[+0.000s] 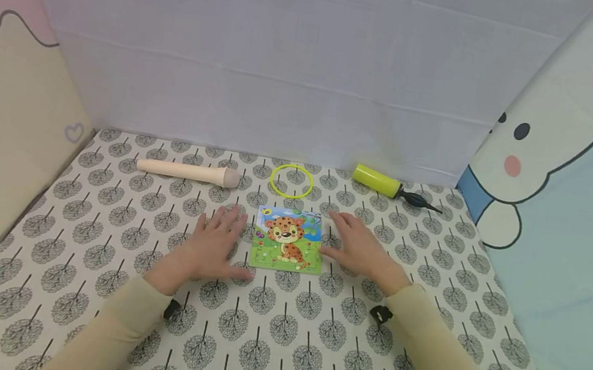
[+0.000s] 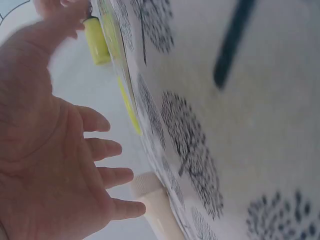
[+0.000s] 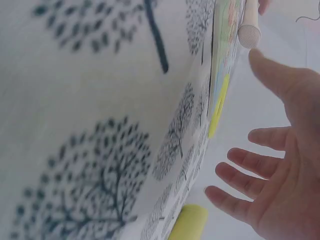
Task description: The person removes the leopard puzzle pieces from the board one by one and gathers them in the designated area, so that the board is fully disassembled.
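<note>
A square picture puzzle [image 1: 288,239] showing a spotted cub on grass lies flat at the middle of the table. My left hand [image 1: 212,246] is beside its left edge, fingers spread and thumb reaching toward its lower left corner. On the other side my right hand [image 1: 357,246] has its fingers extended, with the thumb right at the puzzle's right edge. Neither palm holds anything; in the left wrist view the left fingers [image 2: 112,177] are straight and apart, and the right wrist view shows the right fingers [image 3: 240,172] spread likewise.
Behind the puzzle lies a thin yellow ring [image 1: 290,197]. A pale microphone-shaped object [image 1: 187,172] is at the back left. At the back right rests a yellow hand pump [image 1: 377,181] with a black nozzle end. Cloth walls [image 1: 286,85] border the tree-patterned tablecloth [image 1: 232,350].
</note>
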The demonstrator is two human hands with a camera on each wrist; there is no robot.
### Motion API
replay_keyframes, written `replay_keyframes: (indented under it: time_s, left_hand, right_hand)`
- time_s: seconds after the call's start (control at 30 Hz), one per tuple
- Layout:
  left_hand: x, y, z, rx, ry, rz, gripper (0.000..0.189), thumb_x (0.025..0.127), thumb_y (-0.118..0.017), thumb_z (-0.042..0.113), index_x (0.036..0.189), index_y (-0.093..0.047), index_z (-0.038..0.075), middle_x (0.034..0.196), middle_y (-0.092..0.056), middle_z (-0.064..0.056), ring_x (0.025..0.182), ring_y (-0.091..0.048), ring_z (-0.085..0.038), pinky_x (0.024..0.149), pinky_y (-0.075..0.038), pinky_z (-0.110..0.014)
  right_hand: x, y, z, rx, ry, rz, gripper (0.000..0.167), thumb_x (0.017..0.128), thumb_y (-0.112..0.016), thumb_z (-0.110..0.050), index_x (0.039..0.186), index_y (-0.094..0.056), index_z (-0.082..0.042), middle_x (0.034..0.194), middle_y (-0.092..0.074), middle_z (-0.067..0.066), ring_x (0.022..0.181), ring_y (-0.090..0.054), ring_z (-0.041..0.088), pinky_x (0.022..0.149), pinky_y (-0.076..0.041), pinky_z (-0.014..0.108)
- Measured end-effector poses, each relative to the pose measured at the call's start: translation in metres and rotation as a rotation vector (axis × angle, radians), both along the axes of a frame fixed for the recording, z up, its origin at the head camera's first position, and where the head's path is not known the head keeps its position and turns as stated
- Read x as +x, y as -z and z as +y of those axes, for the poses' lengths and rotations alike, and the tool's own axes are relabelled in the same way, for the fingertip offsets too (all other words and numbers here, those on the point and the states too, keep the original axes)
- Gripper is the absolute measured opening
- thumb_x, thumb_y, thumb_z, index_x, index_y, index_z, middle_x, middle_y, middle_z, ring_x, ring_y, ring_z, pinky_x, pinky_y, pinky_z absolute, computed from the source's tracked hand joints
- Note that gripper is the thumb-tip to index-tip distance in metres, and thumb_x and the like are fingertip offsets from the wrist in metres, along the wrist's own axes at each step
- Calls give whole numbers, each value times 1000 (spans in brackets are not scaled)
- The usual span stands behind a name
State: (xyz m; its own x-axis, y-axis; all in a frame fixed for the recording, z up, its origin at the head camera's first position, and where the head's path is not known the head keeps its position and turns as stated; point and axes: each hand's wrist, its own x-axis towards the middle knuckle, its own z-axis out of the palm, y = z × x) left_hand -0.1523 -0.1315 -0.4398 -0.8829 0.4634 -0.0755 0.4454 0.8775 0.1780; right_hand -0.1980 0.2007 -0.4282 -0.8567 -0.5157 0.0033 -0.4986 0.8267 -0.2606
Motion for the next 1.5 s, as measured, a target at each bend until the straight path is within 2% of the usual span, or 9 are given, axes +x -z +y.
replay_keyframes:
  time_s: [0.23,0.43,0.73,0.87,1.07,1.3,1.5]
  left_hand:
    - [6,-3,12,21,38,5,100,82,-60,64,152,-20,4,155,-14,-22,137,-15,-46,104,-17,-66]
    - [7,0,21,44,90,26,89,85,-63,57,151,-28,8,153,-22,-23,136,-20,-46,103,-19,-68]
    - [8,5,31,22,115,-18,80,89,-60,52,152,-28,14,153,-22,-20,137,-21,-43,104,-20,-65]
    - [9,4,34,-1,126,-26,77,91,-57,50,152,-26,14,154,-20,-18,137,-19,-43,105,-21,-63]
    - [11,5,36,-16,154,-32,71,94,-54,47,152,-27,15,155,-19,-16,137,-21,-43,104,-24,-62]
    - [13,3,38,-20,190,-47,62,97,-51,40,150,-33,14,154,-21,-18,137,-23,-40,104,-27,-60]
    - [14,4,38,-27,192,-39,58,98,-52,35,149,-36,14,154,-23,-18,137,-24,-39,103,-29,-60]
  right_hand:
    - [-9,1,-17,-50,-5,-59,78,87,-68,-44,147,-35,-7,139,-43,17,124,-43,32,102,-37,46]
    - [-17,6,-28,-34,-25,-44,72,88,-68,-42,144,-39,-7,137,-46,15,122,-46,29,101,-39,44]
    - [-27,8,-47,10,-60,-53,65,89,-66,-42,141,-45,-8,129,-52,13,114,-51,26,95,-45,43]
    - [-33,8,-55,-3,-91,-69,60,91,-64,-37,140,-47,-6,126,-54,11,112,-52,24,97,-43,40]
    - [-39,9,-69,-36,-94,-102,53,92,-64,-30,137,-49,-6,125,-55,8,107,-54,18,99,-41,34]
    - [-42,8,-78,-44,-94,-116,49,93,-64,-25,136,-51,-6,130,-53,10,110,-54,21,100,-40,36]
    - [-47,11,-87,-46,-108,-90,45,91,-66,-24,131,-56,-6,126,-55,9,111,-53,21,98,-42,36]
